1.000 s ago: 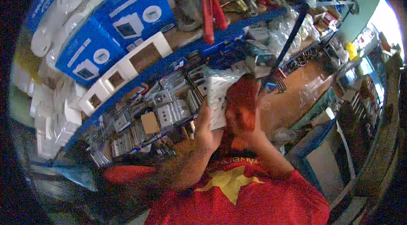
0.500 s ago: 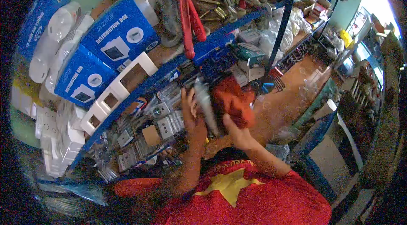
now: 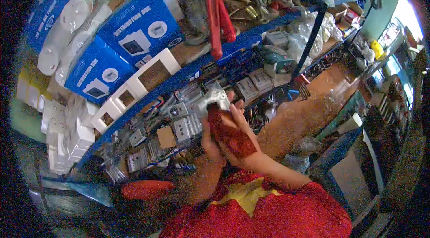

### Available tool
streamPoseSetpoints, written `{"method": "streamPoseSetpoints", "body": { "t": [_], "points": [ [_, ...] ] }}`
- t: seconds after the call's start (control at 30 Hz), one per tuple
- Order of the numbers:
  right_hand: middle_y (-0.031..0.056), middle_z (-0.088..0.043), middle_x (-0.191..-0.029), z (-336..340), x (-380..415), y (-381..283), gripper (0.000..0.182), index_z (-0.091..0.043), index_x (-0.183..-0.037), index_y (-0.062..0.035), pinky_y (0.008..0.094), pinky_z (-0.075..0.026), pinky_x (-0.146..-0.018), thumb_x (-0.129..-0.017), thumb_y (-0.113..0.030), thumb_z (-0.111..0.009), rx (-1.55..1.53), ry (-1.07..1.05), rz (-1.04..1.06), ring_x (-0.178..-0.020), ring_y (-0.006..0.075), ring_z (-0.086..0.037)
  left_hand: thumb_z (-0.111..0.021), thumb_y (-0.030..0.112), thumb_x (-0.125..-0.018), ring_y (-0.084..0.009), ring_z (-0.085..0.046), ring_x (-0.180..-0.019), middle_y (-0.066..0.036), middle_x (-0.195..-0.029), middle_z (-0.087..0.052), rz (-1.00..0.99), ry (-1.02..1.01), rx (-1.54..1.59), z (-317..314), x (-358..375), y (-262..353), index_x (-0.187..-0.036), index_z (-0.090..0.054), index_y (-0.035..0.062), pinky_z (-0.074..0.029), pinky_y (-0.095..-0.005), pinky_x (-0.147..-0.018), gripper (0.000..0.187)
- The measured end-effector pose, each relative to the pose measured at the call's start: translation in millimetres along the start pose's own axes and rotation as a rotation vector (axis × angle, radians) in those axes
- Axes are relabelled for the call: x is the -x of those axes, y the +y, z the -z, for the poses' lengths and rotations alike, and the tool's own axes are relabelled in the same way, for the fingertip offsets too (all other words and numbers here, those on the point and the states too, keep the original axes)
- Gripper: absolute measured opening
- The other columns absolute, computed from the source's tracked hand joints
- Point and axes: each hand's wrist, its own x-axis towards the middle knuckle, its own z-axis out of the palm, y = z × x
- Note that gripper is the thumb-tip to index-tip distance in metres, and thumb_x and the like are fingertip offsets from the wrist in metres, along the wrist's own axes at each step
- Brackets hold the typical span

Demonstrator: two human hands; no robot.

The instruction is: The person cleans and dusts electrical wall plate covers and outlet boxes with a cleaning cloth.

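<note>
A dark red cloth [image 3: 230, 136] lies across the palm of my right hand [image 3: 244, 123], whose fingers curl up around its far side. From the cloth's upper end sticks a shiny silvery object [image 3: 214, 97]; its kind is not clear, and its lower part is hidden. Close against the cloth's left side is my left hand [image 3: 211, 141], smeared by motion, with its fingers mostly hidden. Both hands are raised in front of the shelf, above packaged switch plates [image 3: 181, 127] and a tan square piece [image 3: 165, 137].
Blue distribution boxes [image 3: 145, 29] and white frames [image 3: 159, 70] stand on the upper shelf at left. A red-handled tool [image 3: 214, 18] overhangs the blue shelf edge [image 3: 197, 65]. Grey boxes [image 3: 260, 79] sit beyond my right hand. A blue post [image 3: 311, 41] rises at right.
The red cloth has moved left, from apart on the right to against the silvery object. My hands have come together, and the view has shifted slightly.
</note>
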Motion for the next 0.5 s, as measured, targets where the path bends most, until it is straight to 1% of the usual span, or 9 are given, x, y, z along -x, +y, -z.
{"method": "streamPoseSetpoints", "body": {
  "t": [0.03, 0.07, 0.17, 0.2, 0.3, 0.33, 0.4, 0.43, 0.5],
  "points": [
    [0.0128, -0.038, -0.132, 5, 9, 2, 0.048, -0.050, -0.120, -0.0184, 0.0426, -0.020, -0.105, -0.075, -0.027, -0.061, 0.081, -0.067, 0.025, -0.127, 0.0358, -0.026, -0.039, 0.050, -0.087, -0.0327, -0.045, -0.111, -0.017, -0.134, -0.034, 0.008, 0.034, 0.061, 1, -3, 7, -0.135, -0.020, 0.0032, -0.040, -0.0412, -0.093, 0.070],
    [0.0127, -0.039, -0.132, 12, 18, 0, 0.048, -0.051, -0.118, -0.0225, 0.0468, -0.024, -0.103, -0.071, -0.025, -0.063, 0.265, -0.156, 0.152, -0.124, 0.0359, -0.030, -0.038, 0.052, -0.086, -0.0323, -0.049, -0.108, -0.019, -0.133, -0.034, 0.051, 0.028, 0.136, 15, -7, 14, -0.135, -0.019, 0.0015, -0.044, -0.0397, -0.088, 0.073],
    [0.0114, -0.040, -0.131, 26, 16, -4, 0.047, -0.054, -0.115, -0.0220, 0.0479, -0.028, -0.100, -0.070, -0.024, -0.064, 0.241, -0.204, 0.165, -0.120, 0.0359, -0.035, -0.035, 0.054, -0.086, -0.0336, -0.049, -0.107, -0.022, -0.131, -0.035, 0.041, -0.006, -0.046, 23, -8, 21, -0.134, -0.018, -0.0009, -0.044, -0.0416, -0.087, 0.075],
    [0.0130, -0.040, -0.130, 28, 24, 14, 0.042, -0.051, -0.117, -0.0161, 0.0457, -0.028, -0.100, -0.077, -0.028, -0.059, 0.194, -0.178, 0.172, -0.117, 0.0353, -0.039, -0.033, 0.056, -0.086, -0.0348, -0.049, -0.107, -0.022, -0.130, -0.036, 0.003, 0.004, -0.172, 10, -9, 20, -0.136, -0.018, 0.0048, -0.045, -0.0444, -0.084, 0.073],
    [0.0167, -0.039, -0.130, 37, 39, 20, 0.044, -0.045, -0.121, -0.0084, 0.0445, -0.026, -0.101, -0.083, -0.030, -0.052, -0.639, -0.015, -0.360, -0.119, 0.0357, -0.037, -0.035, 0.051, -0.087, -0.0382, -0.044, -0.113, -0.022, -0.135, -0.029, 0.050, -0.098, -0.035, 5, -6, 17, -0.137, -0.014, 0.0044, -0.039, -0.0452, -0.093, 0.072],
    [0.0179, -0.038, -0.130, 38, 36, 18, 0.046, -0.043, -0.123, -0.0067, 0.0443, -0.026, -0.101, -0.084, -0.031, -0.050, -0.698, 0.007, -0.351, -0.119, 0.0363, -0.036, -0.033, 0.052, -0.088, -0.0345, -0.044, -0.114, -0.020, -0.134, -0.032, 0.078, -0.076, 0.015, 3, -3, 16, -0.137, -0.017, 0.0046, -0.038, -0.0447, -0.094, 0.070],
    [0.0204, -0.037, -0.130, 49, 19, 12, 0.050, -0.037, -0.126, -0.0032, 0.0441, -0.026, -0.101, -0.086, -0.031, -0.047, -0.809, 0.056, -0.332, -0.120, 0.0376, -0.035, -0.032, 0.051, -0.088, -0.0320, -0.044, -0.114, -0.018, -0.133, -0.034, 0.152, 0.028, 0.057, 28, 6, 10, -0.136, -0.020, 0.0048, -0.038, -0.0437, -0.094, 0.067],
    [0.0199, -0.036, -0.131, 54, 6, 14, 0.052, -0.036, -0.127, -0.0032, 0.0442, -0.026, -0.102, -0.085, -0.031, -0.048, -0.435, -0.024, -0.104, -0.121, 0.0376, -0.034, -0.031, 0.050, -0.089, -0.0307, -0.044, -0.115, -0.017, -0.133, -0.035, 0.192, 0.081, 0.078, 36, 9, 6, -0.136, -0.021, 0.0049, -0.038, -0.0431, -0.095, 0.066],
    [0.0189, -0.034, -0.133, 63, -19, 16, 0.057, -0.035, -0.129, -0.0033, 0.0446, -0.025, -0.102, -0.082, -0.031, -0.052, 0.325, -0.180, 0.329, -0.123, 0.0376, -0.032, -0.032, 0.047, -0.090, -0.0267, -0.046, -0.113, -0.014, -0.131, -0.038, 0.250, 0.062, 0.139, 34, 11, -1, -0.135, -0.025, 0.0051, -0.040, -0.0401, -0.092, 0.062]
  ]
}}
